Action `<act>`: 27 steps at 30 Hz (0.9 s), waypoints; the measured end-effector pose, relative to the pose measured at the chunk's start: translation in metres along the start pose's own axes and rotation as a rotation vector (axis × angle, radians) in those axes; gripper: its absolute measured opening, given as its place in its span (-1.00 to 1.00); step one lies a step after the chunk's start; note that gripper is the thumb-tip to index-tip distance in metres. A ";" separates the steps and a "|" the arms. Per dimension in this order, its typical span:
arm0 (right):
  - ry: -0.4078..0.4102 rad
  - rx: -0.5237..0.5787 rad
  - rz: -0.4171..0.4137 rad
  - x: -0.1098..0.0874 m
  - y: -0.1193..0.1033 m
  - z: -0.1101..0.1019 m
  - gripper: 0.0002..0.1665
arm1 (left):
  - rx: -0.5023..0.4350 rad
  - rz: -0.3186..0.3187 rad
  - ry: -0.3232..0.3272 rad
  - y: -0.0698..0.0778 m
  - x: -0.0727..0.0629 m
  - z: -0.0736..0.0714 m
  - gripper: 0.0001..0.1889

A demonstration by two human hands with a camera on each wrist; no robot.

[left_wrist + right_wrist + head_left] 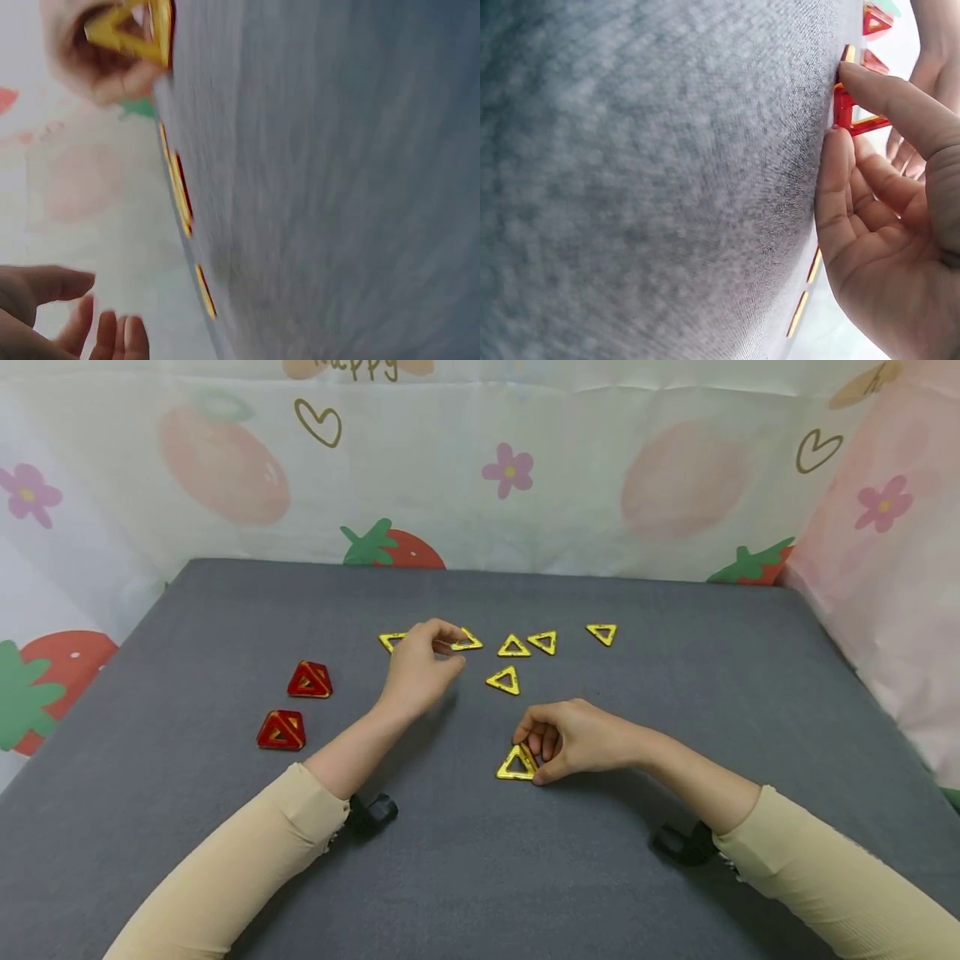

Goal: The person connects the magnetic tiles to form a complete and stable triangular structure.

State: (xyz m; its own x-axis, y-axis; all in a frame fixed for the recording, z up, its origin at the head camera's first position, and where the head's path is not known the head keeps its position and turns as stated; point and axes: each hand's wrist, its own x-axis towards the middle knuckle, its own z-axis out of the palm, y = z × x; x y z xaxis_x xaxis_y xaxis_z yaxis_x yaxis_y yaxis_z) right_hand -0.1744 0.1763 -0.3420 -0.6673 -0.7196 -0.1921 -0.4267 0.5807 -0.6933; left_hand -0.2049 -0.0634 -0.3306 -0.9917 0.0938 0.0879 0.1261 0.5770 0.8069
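Note:
My right hand (581,739) pinches a triangular magnetic tile (530,758) between thumb and fingers. That tile leans up against another yellow triangle (512,774); from the right wrist, red faces (844,109) with yellow edges show between the fingertips. Over the far left of the loose tiles hovers my left hand (422,667), its thumb and fingers apart and loosely bent. Nothing is held in that hand (82,322) in the left wrist view. It partly covers one yellow triangle (390,640), and another yellow triangle (469,642) lies just beyond its fingertips.
More yellow triangles lie flat: one in the middle (505,680), a close pair (543,642) behind it, and one farther right (602,633). Two red pyramids (310,680) (282,730) stand at left on the grey tablecloth (480,877). A printed curtain (570,468) hangs behind.

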 end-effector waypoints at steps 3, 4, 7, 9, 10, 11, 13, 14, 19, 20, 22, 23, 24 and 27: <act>0.000 0.002 0.002 0.000 0.000 0.000 -0.54 | -0.028 -0.047 0.096 -0.004 0.013 -0.005 -0.65; 0.000 0.004 0.003 -0.001 0.000 0.001 -0.54 | -0.042 -0.067 0.123 -0.006 0.017 -0.007 -0.65; -0.001 0.008 0.001 -0.001 0.000 0.001 -0.53 | -0.096 -0.135 0.187 -0.012 0.028 -0.012 -0.63; -0.002 0.013 0.004 -0.001 0.000 0.001 -0.53 | -0.132 -0.184 0.221 -0.016 0.034 -0.015 -0.62; -0.003 0.014 0.004 -0.001 0.001 0.001 -0.53 | -0.146 -0.207 0.236 -0.018 0.037 -0.017 -0.62; -0.004 0.016 0.003 -0.001 0.001 0.001 -0.53 | -0.158 -0.227 0.252 -0.019 0.040 -0.019 -0.61; -0.006 0.017 0.003 -0.001 0.001 0.001 -0.53 | -0.179 -0.266 0.275 -0.024 0.044 -0.022 -0.59; -0.007 0.017 0.002 -0.001 0.002 0.001 -0.54 | -0.186 -0.287 0.279 -0.025 0.046 -0.023 -0.58; -0.008 0.011 0.000 -0.001 0.002 0.001 -0.54 | -0.165 -0.392 0.242 -0.033 0.052 -0.028 -0.47; -0.008 0.011 -0.001 -0.001 0.002 0.001 -0.53 | -0.151 -0.410 0.231 -0.035 0.053 -0.028 -0.45; -0.009 0.012 -0.001 -0.001 0.002 0.000 -0.53 | -0.127 -0.441 0.208 -0.039 0.054 -0.029 -0.41; -0.010 0.013 -0.001 -0.001 0.002 0.000 -0.53 | -0.124 -0.454 0.200 -0.041 0.054 -0.030 -0.40; -0.010 0.013 -0.001 -0.001 0.002 0.000 -0.53 | -0.120 -0.464 0.193 -0.044 0.054 -0.030 -0.39; -0.013 0.018 0.000 -0.001 0.001 0.001 -0.53 | -0.117 -0.482 0.169 -0.050 0.052 -0.032 -0.37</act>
State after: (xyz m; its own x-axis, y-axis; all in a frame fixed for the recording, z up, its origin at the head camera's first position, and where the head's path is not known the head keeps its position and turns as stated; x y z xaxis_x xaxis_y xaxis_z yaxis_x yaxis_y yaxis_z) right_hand -0.1740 0.1776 -0.3432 -0.6594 -0.7246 -0.2005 -0.4157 0.5736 -0.7058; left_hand -0.2640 -0.1133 -0.3472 -0.9278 -0.2983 -0.2242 -0.3398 0.4270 0.8380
